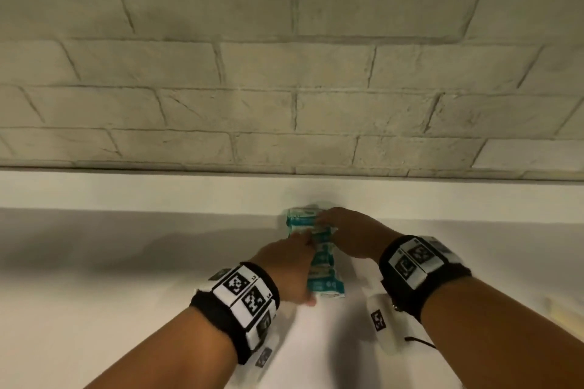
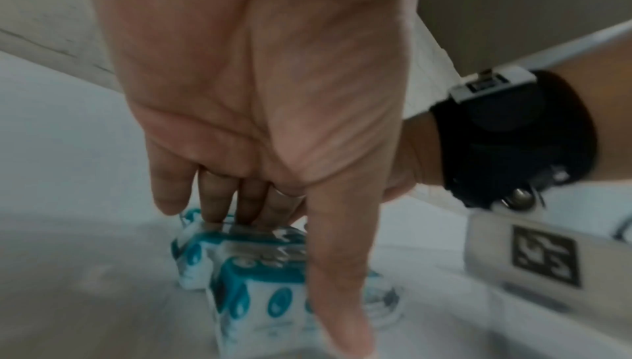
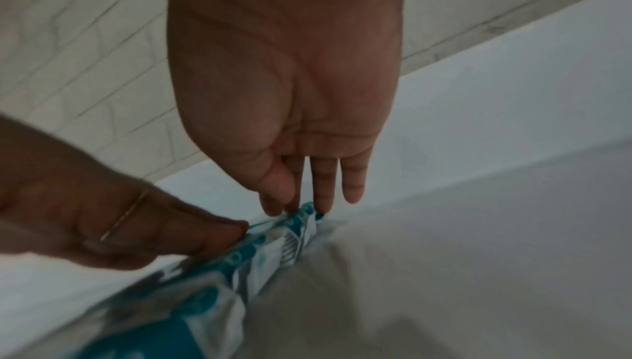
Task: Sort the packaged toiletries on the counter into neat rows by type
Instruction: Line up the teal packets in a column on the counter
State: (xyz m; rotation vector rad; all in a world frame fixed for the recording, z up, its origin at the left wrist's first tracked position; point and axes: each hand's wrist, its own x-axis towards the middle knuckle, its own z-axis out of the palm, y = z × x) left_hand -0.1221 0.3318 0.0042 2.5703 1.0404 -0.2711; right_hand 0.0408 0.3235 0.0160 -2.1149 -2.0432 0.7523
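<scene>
Several teal-and-white toiletry packets (image 1: 322, 262) stand packed in one row on the white counter (image 1: 126, 309), running from near me toward the back ledge. My left hand (image 1: 303, 271) lies along the row's left side, straight fingers touching the packet tops and thumb stretched down the near end. My right hand (image 1: 325, 221) reaches over the far end, straight fingertips touching the last packet. In the left wrist view my left hand (image 2: 294, 278) covers part of the packets (image 2: 253, 302). In the right wrist view my right hand (image 3: 308, 206) touches the row (image 3: 205, 297) near the ledge.
A pale brick wall (image 1: 284, 73) rises behind a low white ledge (image 1: 158, 193) at the counter's back. A blurred yellowish thing (image 1: 565, 313) lies at the right edge. Bare counter stretches to the left of the row.
</scene>
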